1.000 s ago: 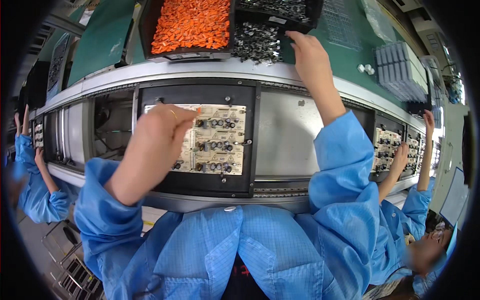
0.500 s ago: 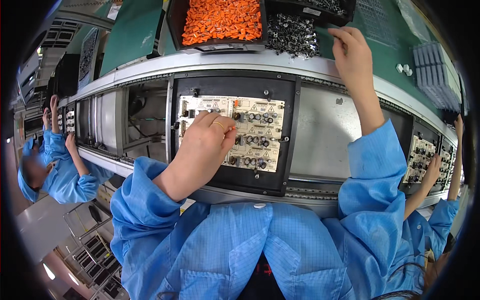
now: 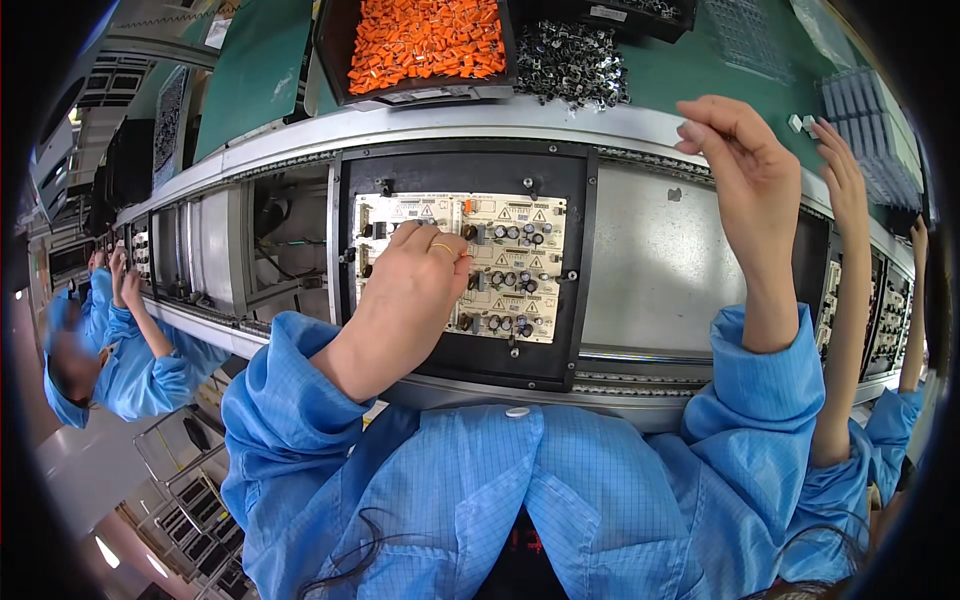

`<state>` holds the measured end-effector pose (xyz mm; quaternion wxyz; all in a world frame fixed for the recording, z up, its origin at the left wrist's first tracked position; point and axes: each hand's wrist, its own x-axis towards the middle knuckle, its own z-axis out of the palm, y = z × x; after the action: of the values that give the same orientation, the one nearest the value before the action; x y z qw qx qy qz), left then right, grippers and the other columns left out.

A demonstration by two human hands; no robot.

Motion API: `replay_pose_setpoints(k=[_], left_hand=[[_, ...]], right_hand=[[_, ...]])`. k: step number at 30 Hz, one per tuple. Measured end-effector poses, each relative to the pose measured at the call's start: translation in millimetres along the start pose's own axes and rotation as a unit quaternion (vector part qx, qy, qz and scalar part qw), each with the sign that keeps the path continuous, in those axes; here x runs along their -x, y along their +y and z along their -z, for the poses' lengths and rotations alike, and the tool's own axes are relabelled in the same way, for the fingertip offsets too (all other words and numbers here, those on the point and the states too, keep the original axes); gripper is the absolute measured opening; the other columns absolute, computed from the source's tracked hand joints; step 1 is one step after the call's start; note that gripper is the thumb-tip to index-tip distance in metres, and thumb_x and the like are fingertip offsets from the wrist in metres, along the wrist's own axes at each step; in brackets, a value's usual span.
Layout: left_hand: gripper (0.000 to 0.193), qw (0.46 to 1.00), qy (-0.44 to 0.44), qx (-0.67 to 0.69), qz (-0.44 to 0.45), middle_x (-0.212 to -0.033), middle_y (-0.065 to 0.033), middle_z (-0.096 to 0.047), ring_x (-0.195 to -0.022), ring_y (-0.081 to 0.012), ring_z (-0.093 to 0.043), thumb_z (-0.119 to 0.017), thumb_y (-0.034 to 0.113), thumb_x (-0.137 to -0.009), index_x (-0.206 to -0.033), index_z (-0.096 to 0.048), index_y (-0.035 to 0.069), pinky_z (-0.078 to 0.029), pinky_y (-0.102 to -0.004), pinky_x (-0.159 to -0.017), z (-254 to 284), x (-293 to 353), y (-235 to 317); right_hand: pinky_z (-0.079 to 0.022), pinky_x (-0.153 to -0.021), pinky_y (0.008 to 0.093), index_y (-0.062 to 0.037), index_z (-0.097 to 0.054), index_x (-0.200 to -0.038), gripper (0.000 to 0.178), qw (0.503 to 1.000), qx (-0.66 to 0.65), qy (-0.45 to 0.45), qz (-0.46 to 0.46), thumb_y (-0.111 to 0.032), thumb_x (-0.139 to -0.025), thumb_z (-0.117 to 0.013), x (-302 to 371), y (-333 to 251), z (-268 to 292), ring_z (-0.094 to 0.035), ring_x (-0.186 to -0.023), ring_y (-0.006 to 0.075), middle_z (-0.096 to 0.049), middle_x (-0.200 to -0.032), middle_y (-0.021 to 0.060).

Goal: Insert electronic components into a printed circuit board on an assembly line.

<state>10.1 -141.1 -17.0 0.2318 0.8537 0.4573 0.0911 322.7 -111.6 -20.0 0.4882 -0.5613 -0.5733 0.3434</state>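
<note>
My left hand (image 3: 410, 285) is closed over the middle of a pale circuit board panel (image 3: 510, 207). Its thumb and index finger pinch a small orange component (image 3: 463, 254), mostly hidden by the fingers. Another orange component (image 3: 468, 206) stands near the panel's top edge, among black round capacitors (image 3: 512, 279). My right hand (image 3: 750, 160) hangs in the air over the conveyor's far rail, right of a pile of small black and silver metal clips (image 3: 580, 65). Its fingers are bent, thumb and index tips close together; whatever lies between them is too small to make out.
A black bin of orange components (image 3: 425, 45) stands beyond the rail. The panel sits in a black carrier frame (image 3: 460, 170) on the conveyor. At right, a co-worker's hand (image 3: 845, 185) reaches past grey stacked trays (image 3: 865, 130). Another person (image 3: 130, 370) works at far left.
My right hand has drawn back from beside the clip pile, rightward and nearer to me. My left hand stays at the panel. The right-hand co-worker's arm now reaches across the line.
</note>
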Motion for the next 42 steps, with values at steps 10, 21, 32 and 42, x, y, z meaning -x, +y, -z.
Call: replay_pose_setpoints(k=[10,21,32,42], left_hand=[[0.010,1.000,-0.004,-0.008,-0.009,-0.087,-0.0172,-0.065,-0.087,-0.0352,-0.061,-0.070,0.004,-0.085,-0.091,-0.064,-0.002,-0.050,-0.0405,-0.074,-1,-3,-3],[0.010,0.951,0.236,-0.200,-0.004,-0.084,-0.0304,-0.066,-0.087,-0.0432,-0.067,-0.062,0.004,-0.084,-0.081,-0.067,-0.005,-0.054,-0.0472,-0.081,45,-168,-69],[0.011,0.952,0.257,-0.167,-0.008,-0.084,-0.0301,-0.066,-0.086,-0.0439,-0.067,-0.062,0.005,-0.083,-0.082,-0.066,-0.006,-0.054,-0.0489,-0.078,30,-186,-91],[0.010,0.948,0.284,-0.142,-0.025,-0.082,-0.0290,-0.066,-0.086,-0.0434,-0.066,-0.059,0.002,-0.080,-0.078,-0.065,-0.006,-0.053,-0.0489,-0.079,26,-197,-99]], right_hand=[[-0.050,-0.073,0.0254,0.0009,-0.073,-0.100,0.017,0.997,0.016,-0.076,-0.020,0.007,-0.086,-0.066,63,-17,0,-0.063,-0.086,0.0155,-0.067,-0.099,0.0074],[-0.054,-0.074,0.0348,-0.0010,-0.067,-0.106,0.027,0.954,0.226,-0.171,0.103,0.008,-0.080,-0.068,102,-23,-77,-0.065,-0.088,0.0283,-0.065,-0.093,0.0126],[-0.054,-0.072,0.0382,-0.0005,-0.053,-0.114,0.039,0.915,0.311,-0.236,0.100,0.010,-0.078,-0.066,120,-20,-92,-0.063,-0.085,0.0299,-0.066,-0.091,0.0120],[-0.053,-0.072,0.0386,-0.0002,-0.054,-0.112,0.036,0.905,0.336,-0.240,0.108,0.009,-0.079,-0.066,121,-17,-99,-0.062,-0.083,0.0301,-0.065,-0.090,0.0124]])
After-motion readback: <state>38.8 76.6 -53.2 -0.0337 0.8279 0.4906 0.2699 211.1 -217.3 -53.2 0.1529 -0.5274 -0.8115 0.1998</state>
